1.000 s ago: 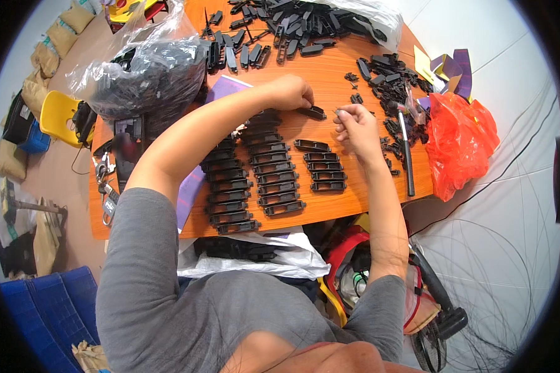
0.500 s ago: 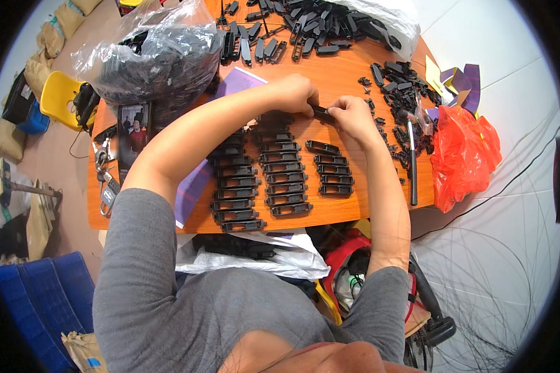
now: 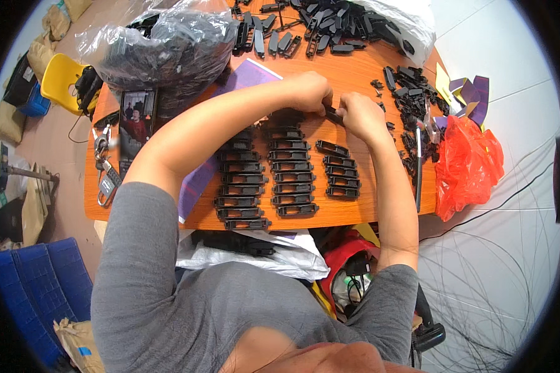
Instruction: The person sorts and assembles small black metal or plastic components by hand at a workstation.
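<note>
Between my two hands, above the far middle of the table, is a narrow black plastic part (image 3: 333,114). My left hand (image 3: 313,93) grips its left end with curled fingers. The thumb and fingers of my right hand (image 3: 362,115) pinch its other end. Nearer to me lie three columns of long black plastic frames: a left column (image 3: 241,202), a middle column (image 3: 294,188) and a shorter right column (image 3: 342,171). My left forearm hangs over the far end of the left column. Small loose black pieces (image 3: 410,93) are scattered to the right of my right hand.
A heap of black parts (image 3: 330,25) lies at the far edge. A clear plastic bag (image 3: 162,56) with dark contents, a phone (image 3: 137,124) and keys (image 3: 109,180) occupy the left. At right are a brush (image 3: 418,168) and a red plastic bag (image 3: 466,165). A purple sheet (image 3: 196,189) lies beneath my left arm.
Both hands have shifted slightly right with the whole view, still on the black part. The part now tilts more, and my right fingers are curled closer around its end.
</note>
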The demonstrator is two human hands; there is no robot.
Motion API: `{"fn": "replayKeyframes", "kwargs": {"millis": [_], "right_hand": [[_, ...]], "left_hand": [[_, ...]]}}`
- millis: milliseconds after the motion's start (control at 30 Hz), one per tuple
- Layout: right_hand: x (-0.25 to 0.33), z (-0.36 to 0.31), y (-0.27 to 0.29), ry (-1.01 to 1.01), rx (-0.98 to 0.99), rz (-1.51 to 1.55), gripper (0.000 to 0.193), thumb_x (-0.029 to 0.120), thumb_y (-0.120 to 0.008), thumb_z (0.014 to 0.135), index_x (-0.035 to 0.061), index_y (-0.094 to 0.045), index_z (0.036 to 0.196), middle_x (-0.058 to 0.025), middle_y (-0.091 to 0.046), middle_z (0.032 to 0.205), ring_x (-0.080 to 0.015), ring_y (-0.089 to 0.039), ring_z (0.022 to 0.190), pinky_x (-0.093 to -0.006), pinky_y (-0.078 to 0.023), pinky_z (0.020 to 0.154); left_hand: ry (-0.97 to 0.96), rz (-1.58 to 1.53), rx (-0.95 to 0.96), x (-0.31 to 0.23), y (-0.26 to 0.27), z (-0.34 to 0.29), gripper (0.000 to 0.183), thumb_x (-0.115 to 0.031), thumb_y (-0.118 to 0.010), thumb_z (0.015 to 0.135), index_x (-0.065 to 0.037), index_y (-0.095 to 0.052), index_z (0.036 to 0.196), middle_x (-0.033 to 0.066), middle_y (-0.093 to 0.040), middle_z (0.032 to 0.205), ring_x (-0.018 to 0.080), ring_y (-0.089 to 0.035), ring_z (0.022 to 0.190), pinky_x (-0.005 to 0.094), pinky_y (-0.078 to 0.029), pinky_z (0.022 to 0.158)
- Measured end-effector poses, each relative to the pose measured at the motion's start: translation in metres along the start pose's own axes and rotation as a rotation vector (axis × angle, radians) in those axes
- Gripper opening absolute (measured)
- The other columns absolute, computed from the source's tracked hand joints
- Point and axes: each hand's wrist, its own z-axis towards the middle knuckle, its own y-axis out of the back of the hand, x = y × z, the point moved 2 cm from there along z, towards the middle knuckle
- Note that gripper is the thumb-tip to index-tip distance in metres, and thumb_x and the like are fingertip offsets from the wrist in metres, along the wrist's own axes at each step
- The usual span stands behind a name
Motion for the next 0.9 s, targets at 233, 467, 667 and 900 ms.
{"fn": "replayKeyframes", "kwargs": {"millis": [233, 467, 667, 900], "right_hand": [[-0.033, 0.012, -0.009, 0.013, 0.078, 0.339, 0.022, 0.021, -0.065, 0.085, 0.0031, -0.071, 0.096, -0.0168, -0.070, 0.092, -0.0325, -0.068, 0.084, -0.0396, -0.053, 0.073], [-0.072, -0.028, 0.005, -0.247, -0.225, 0.300, 0.021, 0.022, -0.062, 0.090, 0.0072, -0.070, 0.103, -0.0131, -0.070, 0.097, -0.0289, -0.067, 0.089, -0.0399, -0.051, 0.079], [-0.075, -0.008, 0.006, -0.384, -0.270, 0.226, 0.019, 0.021, -0.061, 0.090, 0.0115, -0.070, 0.104, -0.0118, -0.070, 0.103, -0.0307, -0.066, 0.099, -0.0421, -0.050, 0.082], [-0.110, 0.024, -0.003, -0.276, -0.378, 0.079, 0.019, 0.019, -0.062, 0.089, 0.0119, -0.071, 0.104, -0.0136, -0.068, 0.102, -0.0325, -0.065, 0.096, -0.0445, -0.051, 0.081]], "left_hand": [[0.060, 0.087, -0.015, 0.006, -0.012, -0.005, 0.035, -0.029, -0.074, 0.075, -0.020, -0.073, 0.108, 0.0093, -0.072, 0.097, 0.0279, -0.067, 0.095, 0.0405, -0.052, 0.082], [-0.130, -0.134, 0.156, -0.024, -0.015, -0.023, 0.038, -0.034, -0.067, 0.083, -0.011, -0.070, 0.114, 0.0147, -0.071, 0.105, 0.0287, -0.066, 0.100, 0.0387, -0.050, 0.088], [0.440, 0.281, -0.425, 0.052, 0.039, 0.049, 0.038, -0.039, -0.066, 0.086, -0.010, -0.067, 0.111, 0.0125, -0.071, 0.102, 0.0303, -0.067, 0.099, 0.0432, -0.053, 0.082], [0.368, 0.486, -0.424, 0.048, 0.017, 0.069, 0.019, -0.017, -0.056, 0.086, -0.012, -0.066, 0.101, 0.0099, -0.072, 0.092, 0.0280, -0.069, 0.094, 0.0439, -0.048, 0.077]]}}
